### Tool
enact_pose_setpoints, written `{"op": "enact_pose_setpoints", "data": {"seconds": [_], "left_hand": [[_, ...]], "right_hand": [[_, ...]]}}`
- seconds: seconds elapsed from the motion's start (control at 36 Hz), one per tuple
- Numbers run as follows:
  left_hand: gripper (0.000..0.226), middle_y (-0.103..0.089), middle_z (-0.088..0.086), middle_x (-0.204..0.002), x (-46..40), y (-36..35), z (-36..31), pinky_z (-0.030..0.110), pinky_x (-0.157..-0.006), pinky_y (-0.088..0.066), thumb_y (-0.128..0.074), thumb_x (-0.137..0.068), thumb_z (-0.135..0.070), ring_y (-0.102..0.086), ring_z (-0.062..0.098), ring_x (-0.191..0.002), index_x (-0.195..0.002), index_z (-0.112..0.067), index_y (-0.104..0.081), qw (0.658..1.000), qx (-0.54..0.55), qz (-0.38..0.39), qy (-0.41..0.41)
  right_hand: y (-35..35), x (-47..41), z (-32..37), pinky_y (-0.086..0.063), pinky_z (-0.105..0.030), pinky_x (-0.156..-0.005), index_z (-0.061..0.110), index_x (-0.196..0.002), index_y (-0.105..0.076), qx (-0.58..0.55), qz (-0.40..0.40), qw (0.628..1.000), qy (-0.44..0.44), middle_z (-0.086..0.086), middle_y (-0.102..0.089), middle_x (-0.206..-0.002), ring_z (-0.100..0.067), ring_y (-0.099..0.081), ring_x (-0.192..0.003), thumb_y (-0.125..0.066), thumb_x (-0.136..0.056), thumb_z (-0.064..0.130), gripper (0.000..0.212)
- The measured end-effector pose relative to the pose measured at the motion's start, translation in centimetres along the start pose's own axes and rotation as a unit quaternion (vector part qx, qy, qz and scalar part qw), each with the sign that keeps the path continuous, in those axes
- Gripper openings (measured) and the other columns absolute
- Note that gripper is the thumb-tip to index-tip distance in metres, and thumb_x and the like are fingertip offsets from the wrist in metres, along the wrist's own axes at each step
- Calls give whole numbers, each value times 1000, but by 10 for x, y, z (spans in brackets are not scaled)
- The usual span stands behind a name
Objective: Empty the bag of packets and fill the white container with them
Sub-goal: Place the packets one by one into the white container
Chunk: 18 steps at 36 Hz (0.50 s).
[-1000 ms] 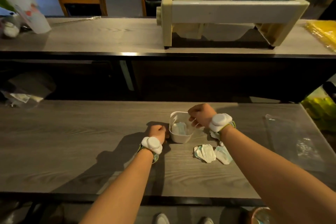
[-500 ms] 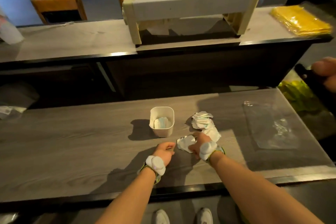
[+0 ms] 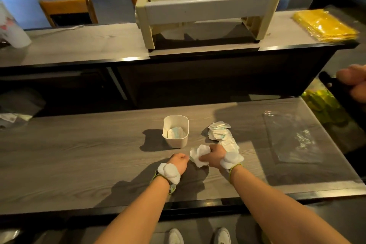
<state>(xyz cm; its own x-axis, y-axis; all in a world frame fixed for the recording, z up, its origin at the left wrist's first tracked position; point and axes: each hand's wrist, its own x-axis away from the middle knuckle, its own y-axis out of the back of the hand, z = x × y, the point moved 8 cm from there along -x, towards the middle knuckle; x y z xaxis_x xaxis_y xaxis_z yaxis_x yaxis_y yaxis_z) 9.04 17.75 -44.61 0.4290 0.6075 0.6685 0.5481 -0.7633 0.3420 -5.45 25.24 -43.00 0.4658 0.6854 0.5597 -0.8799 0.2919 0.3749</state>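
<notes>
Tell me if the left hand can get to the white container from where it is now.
Probably yes. The left hand rests fisted on the table, near side of the white container, with only bare tabletop between them. The right hand, gripping a packet, sits off to the side.

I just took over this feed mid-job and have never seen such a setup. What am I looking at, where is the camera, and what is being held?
No machine here: a person works with bare hands, filmed by a camera on their head looking down. On the table stand a white container with a packet inside, a pile of packets to its right, and the flat clear bag further right. The right hand grips one packet. The left hand is curled on the table; whether it holds anything is unclear. White pads are strapped on both wrists.
</notes>
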Motion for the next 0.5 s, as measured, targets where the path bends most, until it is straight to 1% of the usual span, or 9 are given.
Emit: {"op": "enact_pose_setpoints", "data": {"seconds": [0.03,0.08,0.14,0.17,0.22,0.31,0.36,0.42,0.5], "left_hand": [[33,-67,17,-107,5,-2,1,32,-84,-51,-46,-94,-38,-64,31,-94,-100,-10,-63,999,28,12,12],[27,-67,11,-107,12,-8,-3,33,-75,-53,-44,-97,-35,-65,24,-87,-110,-17,-59,992,123,33,25],[25,-65,9,-104,14,-10,-10,29,-67,-52,-45,-99,-23,-65,20,-81,-120,-15,-55,980,197,40,3],[25,-63,10,-105,17,-11,-14,27,-68,-51,-46,-99,-17,-64,19,-81,-123,-12,-53,972,229,42,-11],[27,-63,12,-109,20,-7,-16,26,-72,-51,-50,-97,-8,-63,19,-84,-123,-8,-53,955,294,36,-18],[18,-67,13,-104,21,-4,-14,31,-74,-55,-55,-93,-3,-66,23,-89,-110,-7,-60,922,384,35,-16],[20,-67,15,-107,19,-1,-12,38,-81,-56,-58,-91,-1,-66,27,-93,-110,-4,-62,916,399,24,-20],[23,-67,14,-105,22,-1,-10,43,-91,-53,-59,-90,0,-66,28,-94,-113,-5,-62,916,400,20,-15],[22,-68,9,-99,25,-3,-7,42,-93,-50,-60,-90,-2,-65,24,-91,-111,-8,-61,917,398,31,4]], "right_hand": [[-2,5,-1,-48,-23,-58,3,-103,-66,-72,4,997,-10,-8,-66,-85,-17,-60,-69,-69,-76,-2,27],[-6,12,0,-46,-21,-49,5,-98,-64,-169,20,985,-24,-9,-65,-79,-16,-59,-63,-65,-79,-7,23],[-8,16,2,-51,-25,-57,9,-94,-64,-216,33,975,-32,-12,-67,-85,-21,-62,-70,-65,-80,-7,22],[-5,19,0,-52,-28,-62,12,-94,-64,-221,30,974,-35,-12,-68,-88,-23,-63,-75,-65,-81,-7,23],[-2,23,-1,-48,-30,-62,11,-95,-65,-215,17,976,-35,-12,-66,-86,-23,-60,-73,-65,-81,-6,22],[0,27,-6,-45,-30,-58,6,-104,-67,-193,-4,981,-30,-12,-65,-85,-23,-57,-72,-69,-78,-3,27],[0,30,-10,-45,-29,-56,4,-106,-67,-199,-16,979,-31,-12,-65,-85,-23,-57,-71,-69,-78,-2,28],[-3,32,-13,-44,-29,-55,2,-106,-67,-230,-10,973,-36,-13,-66,-87,-23,-58,-71,-68,-80,-1,26],[-10,35,-15,-47,-28,-58,4,-102,-68,-248,-5,968,-37,-14,-68,-91,-22,-60,-74,-69,-81,2,20]]}}
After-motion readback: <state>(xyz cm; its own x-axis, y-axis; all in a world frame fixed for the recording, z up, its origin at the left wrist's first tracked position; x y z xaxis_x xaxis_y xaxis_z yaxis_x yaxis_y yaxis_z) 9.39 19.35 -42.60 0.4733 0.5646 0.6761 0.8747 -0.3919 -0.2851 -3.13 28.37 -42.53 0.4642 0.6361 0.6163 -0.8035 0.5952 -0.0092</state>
